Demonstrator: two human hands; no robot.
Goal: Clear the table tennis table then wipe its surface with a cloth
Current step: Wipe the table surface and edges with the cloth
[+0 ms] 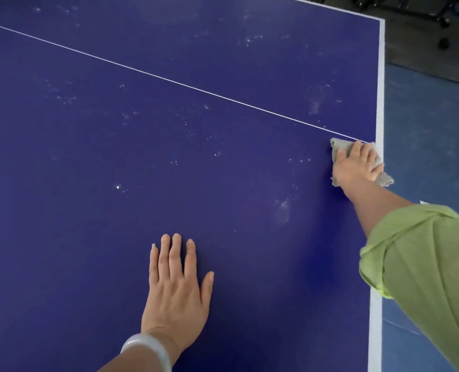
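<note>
Head view looks down on the blue bench (62,183), its top bare of objects. A thin white line (169,79) runs across it from the far left towards the right edge. Pale specks (118,187) and faint dusty smudges are scattered over the middle of the surface.

Near the lower middle, the left hand (176,288) lies palm down on the bench, fingers straight and slightly spread, thumb out to the side, holding nothing. A pale bangle (148,350) sits on its wrist.

Further right, the right hand (354,165) presses a grey cloth (339,145) onto the surface, fingers bent over it, with cloth showing on both sides of the hand. The cloth lies just where the thin line meets the white edge band (380,89) and partly overhangs that edge. A rolled green sleeve (421,253) covers the arm above the forearm.

Beyond the bench edge is blue floor (432,130), and at the top right stand dark wheeled legs (443,42), too dim to identify.
</note>
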